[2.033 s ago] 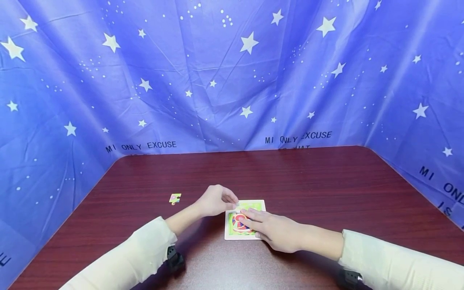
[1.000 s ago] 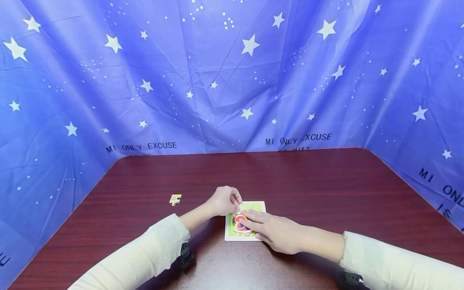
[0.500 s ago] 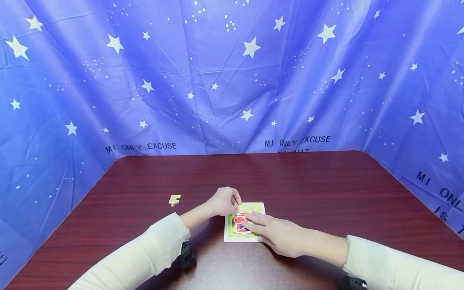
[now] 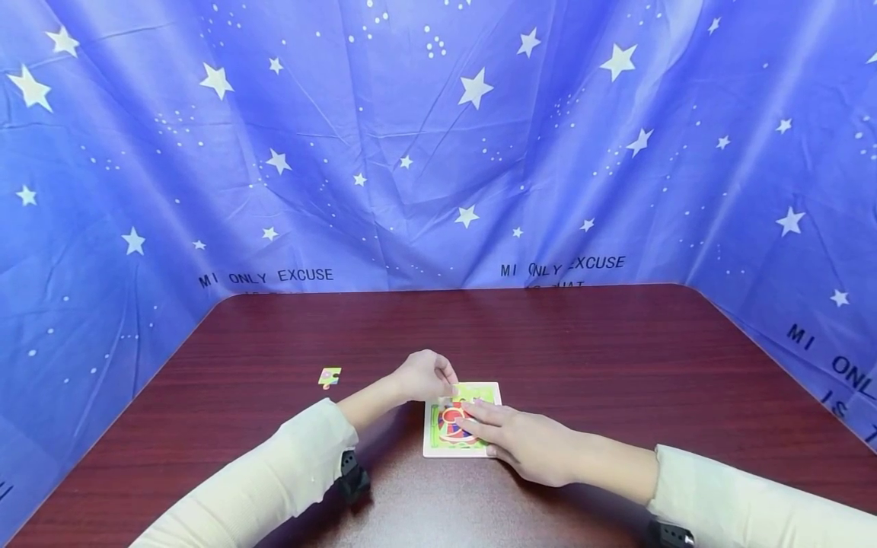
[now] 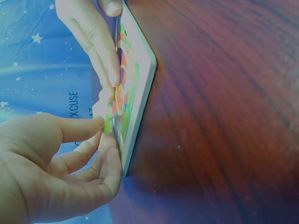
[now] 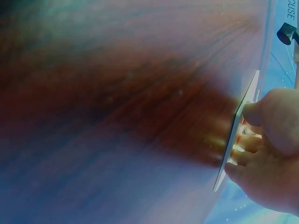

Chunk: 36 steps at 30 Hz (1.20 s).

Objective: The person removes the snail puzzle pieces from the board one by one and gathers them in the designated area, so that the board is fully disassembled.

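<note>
A small square jigsaw puzzle in a white-rimmed tray (image 4: 428,443) lies flat on the table, with a red, purple and green picture. At its far left corner my left hand (image 4: 423,377) pinches a green puzzle piece (image 5: 108,125) between thumb and fingertips, tilted over the tray. My right hand (image 4: 541,447) rests on the puzzle's right side, fingers stretched across the picture and hiding part of it. In the right wrist view, the right thumb (image 6: 252,113) lies at the tray's edge. Whether the pinched piece touches its neighbours is hard to tell.
One loose puzzle piece (image 4: 330,377), green and pink, lies on the dark red wooden table (image 4: 582,342) to the left of the tray. A blue curtain with white stars (image 4: 384,137) hangs behind the table and along its sides.
The left hand has shifted slightly right over the tray's far left corner, still pinching the piece. The right fingers have drawn back slightly to the right, uncovering more of the picture.
</note>
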### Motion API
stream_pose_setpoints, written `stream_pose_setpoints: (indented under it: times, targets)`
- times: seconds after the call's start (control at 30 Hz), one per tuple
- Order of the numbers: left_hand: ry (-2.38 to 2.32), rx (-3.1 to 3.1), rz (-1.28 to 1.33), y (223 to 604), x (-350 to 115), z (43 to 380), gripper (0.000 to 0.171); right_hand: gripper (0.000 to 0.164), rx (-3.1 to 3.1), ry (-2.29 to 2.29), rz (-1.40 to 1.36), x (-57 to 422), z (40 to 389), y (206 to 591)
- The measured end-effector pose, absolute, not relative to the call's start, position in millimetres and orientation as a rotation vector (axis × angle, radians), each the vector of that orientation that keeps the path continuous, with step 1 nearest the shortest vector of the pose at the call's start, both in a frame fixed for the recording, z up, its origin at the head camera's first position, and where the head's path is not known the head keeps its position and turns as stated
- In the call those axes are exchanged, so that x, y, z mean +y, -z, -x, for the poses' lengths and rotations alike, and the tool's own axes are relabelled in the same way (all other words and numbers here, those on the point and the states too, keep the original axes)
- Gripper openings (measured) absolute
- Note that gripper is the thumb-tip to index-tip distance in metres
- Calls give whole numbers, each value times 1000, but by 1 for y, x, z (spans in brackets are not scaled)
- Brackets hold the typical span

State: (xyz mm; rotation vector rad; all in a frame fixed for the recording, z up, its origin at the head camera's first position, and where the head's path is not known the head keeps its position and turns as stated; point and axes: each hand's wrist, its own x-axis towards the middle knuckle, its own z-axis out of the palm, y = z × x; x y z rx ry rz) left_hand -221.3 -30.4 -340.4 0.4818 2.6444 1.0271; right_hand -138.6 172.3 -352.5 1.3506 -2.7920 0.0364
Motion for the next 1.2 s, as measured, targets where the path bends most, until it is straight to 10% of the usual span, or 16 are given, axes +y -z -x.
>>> stream_pose_setpoints:
  times: [1.2]
  targets:
    - [-1255,2454,-226,337,-75,240,9,51,-2817,-72,-1321,171,137,356]
